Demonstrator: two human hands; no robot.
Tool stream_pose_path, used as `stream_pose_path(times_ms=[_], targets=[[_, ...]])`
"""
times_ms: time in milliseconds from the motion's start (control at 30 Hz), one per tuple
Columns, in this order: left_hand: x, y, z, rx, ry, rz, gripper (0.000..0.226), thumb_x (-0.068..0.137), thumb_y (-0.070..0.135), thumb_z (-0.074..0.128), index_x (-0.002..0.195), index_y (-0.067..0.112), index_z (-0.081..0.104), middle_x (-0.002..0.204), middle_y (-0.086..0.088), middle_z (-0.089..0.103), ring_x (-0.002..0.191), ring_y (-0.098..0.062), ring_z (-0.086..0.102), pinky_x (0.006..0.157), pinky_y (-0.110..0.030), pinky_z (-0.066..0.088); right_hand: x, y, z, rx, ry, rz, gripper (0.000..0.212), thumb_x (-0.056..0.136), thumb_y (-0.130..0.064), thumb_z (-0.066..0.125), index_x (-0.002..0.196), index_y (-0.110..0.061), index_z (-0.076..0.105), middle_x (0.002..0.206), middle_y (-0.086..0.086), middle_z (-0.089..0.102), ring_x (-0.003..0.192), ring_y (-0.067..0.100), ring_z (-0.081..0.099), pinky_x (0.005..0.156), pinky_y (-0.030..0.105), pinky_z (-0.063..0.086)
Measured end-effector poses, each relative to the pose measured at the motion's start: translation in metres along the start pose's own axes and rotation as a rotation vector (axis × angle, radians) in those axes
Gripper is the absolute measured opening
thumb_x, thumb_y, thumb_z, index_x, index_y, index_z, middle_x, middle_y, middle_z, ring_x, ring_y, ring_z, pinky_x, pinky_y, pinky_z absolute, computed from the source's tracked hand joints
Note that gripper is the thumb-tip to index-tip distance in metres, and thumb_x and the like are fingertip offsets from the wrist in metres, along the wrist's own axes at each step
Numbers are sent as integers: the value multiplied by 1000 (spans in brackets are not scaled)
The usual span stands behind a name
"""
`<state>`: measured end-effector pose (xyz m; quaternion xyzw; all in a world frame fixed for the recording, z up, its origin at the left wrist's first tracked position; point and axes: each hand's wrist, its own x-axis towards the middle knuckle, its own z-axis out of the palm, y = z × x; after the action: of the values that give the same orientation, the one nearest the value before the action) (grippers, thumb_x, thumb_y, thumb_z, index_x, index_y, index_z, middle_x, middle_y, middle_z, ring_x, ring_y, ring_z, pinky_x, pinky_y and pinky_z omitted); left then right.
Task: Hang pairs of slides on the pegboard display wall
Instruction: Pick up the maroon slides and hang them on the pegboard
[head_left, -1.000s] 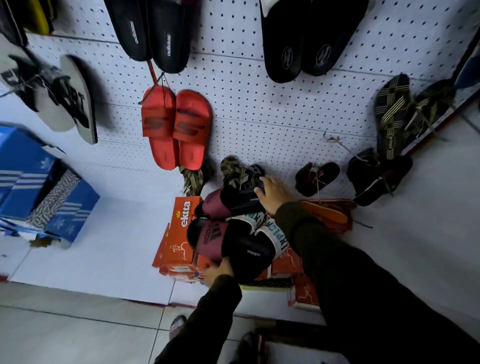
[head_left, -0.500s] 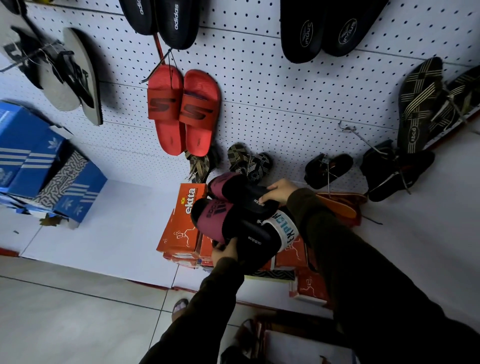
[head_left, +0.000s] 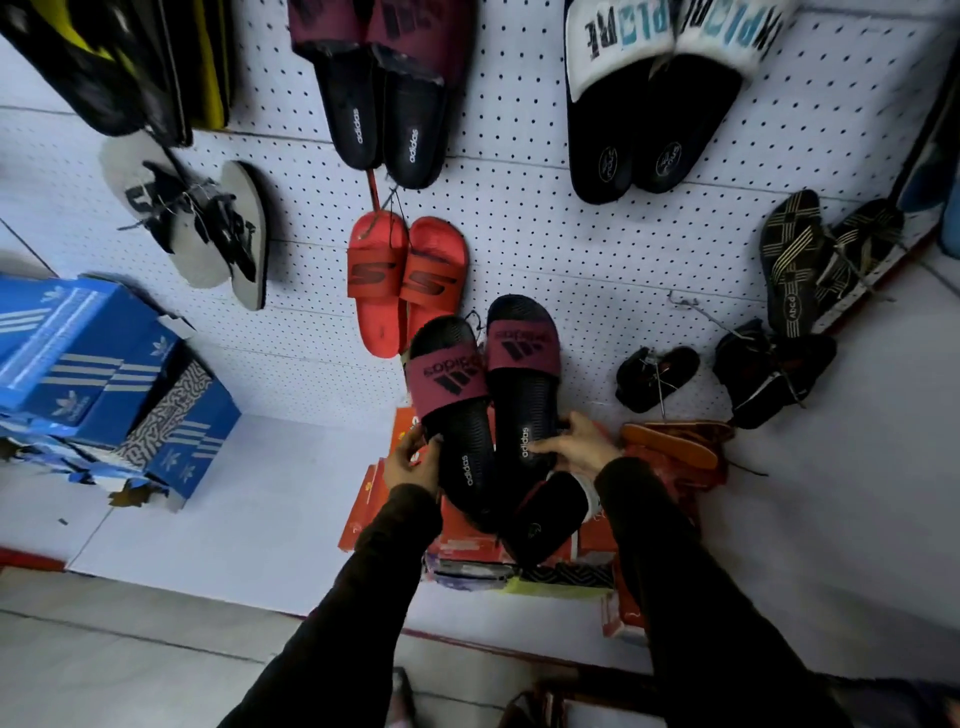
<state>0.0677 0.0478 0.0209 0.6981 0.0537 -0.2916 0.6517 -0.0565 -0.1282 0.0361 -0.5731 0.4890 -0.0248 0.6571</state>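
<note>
— Left hand (head_left: 413, 465) & right hand (head_left: 574, 444) each clamp a heel of the maroon-strap slide pair (head_left: 485, 395)?
— Yep, toes up vs pegboard (head_left: 597, 249), beside red pair (head_left: 405, 280), prob. lining up w/ a hook.

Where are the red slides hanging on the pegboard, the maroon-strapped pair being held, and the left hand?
red slides (head_left: 405, 283), head view, on the straps.
maroon-strapped pair (head_left: 522, 345), head view, on one strap.
left hand (head_left: 413, 462), head view, back of hand.
</note>
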Motion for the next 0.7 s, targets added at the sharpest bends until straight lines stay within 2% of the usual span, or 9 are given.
stream_pose_path(times_ms=[67, 133, 233, 300, 367, 433, 500, 600, 700], targets=[[-3, 28, -7, 22, -21, 121, 37, 86, 9, 63, 122, 3, 61, 117, -16, 67, 101, -23, 63, 97, -42, 51, -9, -10, 11, 29, 57, -95, 58, 69, 5, 81, 116, -11, 52, 127, 16, 64, 116, 36, 64, 100, 54, 52], [-1, 48, -13, 23, -43, 210, 39, 86, 10, 63, 125, 3, 61, 120, -17, 67, 103, -25, 64, 94, -33, 50, -18, -26, 18, 43, 93, -178, 52, 68, 5, 81, 106, -18, 53, 120, 10, 65, 115, 32, 65, 103, 52, 51], [-1, 81, -25, -28, -70, 287, 41, 87, 12, 62, 127, 5, 59, 123, -13, 66, 102, -23, 63, 91, -27, 48, -35, -55, 33, 92, 140, -295, 52, 72, 8, 77, 114, -11, 51, 109, 9, 63, 107, 30, 65, 101, 50, 52], [2, 100, -29, -53, -83, 360, 41, 87, 11, 63, 127, 5, 59, 123, -13, 66, 103, -24, 64, 88, -26, 52, -43, -73, 39, 102, 161, -368, 53, 75, 7, 77, 118, -6, 51, 104, 8, 65, 99, 28, 66, 94, 47, 56], [3, 121, -37, -80, -89, 443, 41, 88, 10, 62, 128, 4, 58, 120, -10, 66, 95, -20, 65, 75, -12, 56, -54, -92, 46, 102, 183, -442, 56, 74, 2, 79, 122, -8, 52, 104, 7, 67, 100, 24, 67, 90, 40, 57], [5, 147, -44, -130, -93, 507, 42, 88, 9, 61, 129, 6, 57, 115, -7, 66, 88, -14, 65, 67, -4, 54, -64, -116, 54, 108, 206, -520, 58, 72, -2, 81, 123, -11, 54, 111, 9, 69, 105, 24, 67, 95, 42, 56], [7, 175, -50, -182, -101, 567, 42, 88, 8, 61, 130, 6, 57, 109, -4, 67, 85, -12, 66, 71, -6, 55, -74, -142, 64, 150, 193, -592, 59, 73, -1, 81, 124, -11, 54, 118, 12, 69, 103, 23, 68, 97, 45, 56], [12, 217, -58, -234, -88, 644, 40, 89, 7, 60, 128, 6, 57, 98, 7, 68, 74, -1, 66, 70, -10, 56, -87, -182, 77, 183, 192, -708, 56, 72, 3, 80, 121, -10, 55, 117, 14, 67, 92, 19, 69, 86, 38, 59], [24, 261, -67, -220, -72, 756, 40, 88, 10, 60, 128, 9, 58, 109, -2, 69, 80, -11, 64, 80, -25, 53, -100, -221, 91, 220, 207, -802, 54, 72, 7, 79, 119, -8, 55, 114, 17, 67, 88, 22, 68, 85, 38, 59]])
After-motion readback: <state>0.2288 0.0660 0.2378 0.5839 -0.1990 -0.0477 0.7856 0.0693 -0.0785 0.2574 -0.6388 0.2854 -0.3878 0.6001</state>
